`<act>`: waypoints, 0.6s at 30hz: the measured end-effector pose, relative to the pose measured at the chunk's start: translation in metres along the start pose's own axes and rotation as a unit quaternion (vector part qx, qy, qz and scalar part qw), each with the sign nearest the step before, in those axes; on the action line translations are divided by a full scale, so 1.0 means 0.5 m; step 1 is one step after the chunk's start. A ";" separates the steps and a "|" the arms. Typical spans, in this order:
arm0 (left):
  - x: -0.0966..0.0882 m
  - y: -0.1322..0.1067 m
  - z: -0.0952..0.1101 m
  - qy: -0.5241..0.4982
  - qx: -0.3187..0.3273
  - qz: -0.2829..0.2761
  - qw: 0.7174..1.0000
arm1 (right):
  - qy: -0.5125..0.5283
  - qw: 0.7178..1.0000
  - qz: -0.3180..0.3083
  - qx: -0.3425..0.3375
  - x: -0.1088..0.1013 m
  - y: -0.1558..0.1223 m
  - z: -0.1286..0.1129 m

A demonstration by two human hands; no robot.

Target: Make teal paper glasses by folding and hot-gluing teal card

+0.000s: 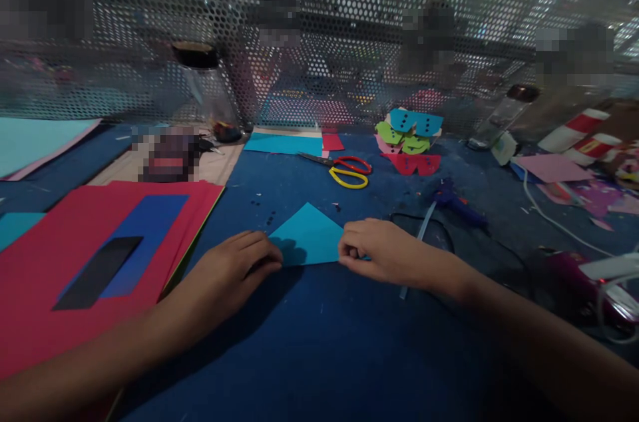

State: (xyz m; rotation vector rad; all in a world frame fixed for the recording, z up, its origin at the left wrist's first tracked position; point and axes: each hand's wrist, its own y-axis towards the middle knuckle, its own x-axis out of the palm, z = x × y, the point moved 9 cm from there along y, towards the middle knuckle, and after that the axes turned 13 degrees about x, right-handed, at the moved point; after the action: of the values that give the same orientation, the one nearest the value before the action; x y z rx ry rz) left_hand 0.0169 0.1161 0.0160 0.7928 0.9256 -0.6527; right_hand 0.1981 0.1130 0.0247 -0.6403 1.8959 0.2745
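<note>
A light-blue sheet of paper (312, 235) lies on the dark blue table as a triangle, its point facing away from me. My left hand (244, 259) has its fingers closed at the paper's left corner. At the right corner, my right hand (374, 249) pinches the paper between thumb and curled fingers. Both corners are hidden under the fingers. Beyond the paper lie scissors (344, 169) with one red and one yellow handle, blades apart. A blue glue gun (456, 202) rests to the right, beyond my right wrist.
Red sheets (40, 275) with blue and black strips are stacked at left. Cut paper shapes with black dots (412, 162) and a blue strip (284, 142) lie further back. A jar (212, 96) stands before the perforated metal panel (324, 29). Cables and scraps (554, 169) spread at right.
</note>
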 end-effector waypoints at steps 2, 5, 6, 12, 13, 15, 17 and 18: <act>-0.001 -0.001 -0.006 -0.014 -0.018 0.001 1.000 | -0.005 1.000 0.004 0.008 0.000 0.000 0.004; -0.002 -0.002 -0.011 -0.019 -0.032 0.003 0.999 | -0.012 1.000 0.011 0.022 -0.001 0.002 0.012; -0.003 -0.003 -0.012 -0.017 -0.034 0.004 0.999 | -0.012 1.000 0.011 0.027 -0.001 0.003 0.015; -0.004 0.001 -0.017 -0.013 -0.048 -0.001 0.999 | -0.001 0.998 -0.004 0.065 0.003 0.009 0.039; -0.004 0.001 -0.019 -0.015 -0.052 -0.002 0.999 | 0.000 0.998 -0.005 0.069 0.003 0.009 0.041; -0.003 -0.001 -0.022 -0.021 -0.060 -0.007 0.998 | 0.001 0.997 -0.006 0.073 0.002 0.009 0.042; -0.002 -0.004 -0.026 -0.021 -0.063 -0.011 0.998 | 0.002 0.997 -0.007 0.078 0.000 0.007 0.043; -0.002 -0.006 -0.028 -0.020 -0.064 -0.012 0.998 | 0.004 0.997 -0.010 0.083 0.000 0.007 0.044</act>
State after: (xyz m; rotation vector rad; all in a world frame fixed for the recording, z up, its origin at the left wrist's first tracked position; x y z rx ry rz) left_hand 0.0080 0.1260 0.0109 0.6545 0.9322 -0.6220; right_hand 0.2135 0.1260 0.0154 -0.5481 1.8970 0.1008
